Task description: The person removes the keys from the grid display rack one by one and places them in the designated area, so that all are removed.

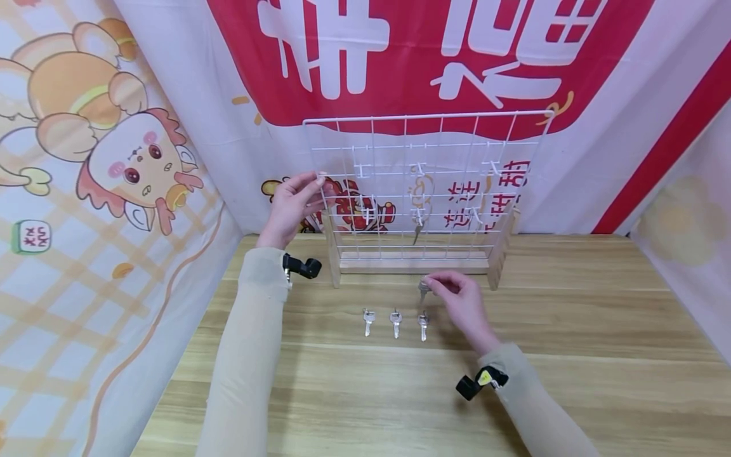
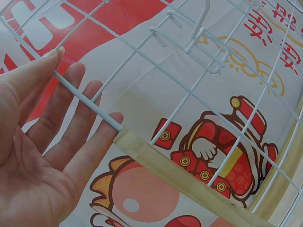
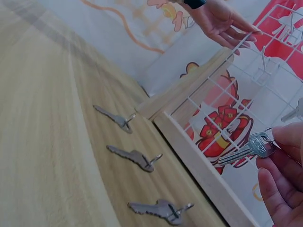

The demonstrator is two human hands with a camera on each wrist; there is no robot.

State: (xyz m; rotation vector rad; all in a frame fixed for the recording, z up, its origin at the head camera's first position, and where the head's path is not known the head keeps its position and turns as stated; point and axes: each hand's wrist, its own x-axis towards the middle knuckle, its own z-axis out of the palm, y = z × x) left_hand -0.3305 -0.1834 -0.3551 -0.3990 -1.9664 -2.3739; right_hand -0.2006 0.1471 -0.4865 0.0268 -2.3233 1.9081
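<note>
A white wire grid rack (image 1: 388, 171) stands upright in a wooden base. My left hand (image 1: 294, 206) grips its left edge wire, with the thumb in front and fingertips behind, as the left wrist view (image 2: 61, 118) shows for that hand. Between thumb and fingers my right hand (image 1: 459, 304) pinches a silver key (image 3: 253, 150) at its head and ring, blade hanging down, just in front of the base. Three more silver keys lie in a row on the table: a left key (image 1: 368, 322), a middle key (image 1: 396, 324) and a right key (image 1: 423, 326). Another key (image 1: 417, 233) hangs from the rack's lower middle hook.
Several white hooks are on the grid, among them an upper right hook (image 1: 492, 167) and a lower left hook (image 1: 367, 213). The wooden base bar (image 1: 411, 264) runs along the rack's bottom. Printed cloth (image 1: 274, 139) hangs behind. A wood-grain table (image 1: 365, 393) lies below.
</note>
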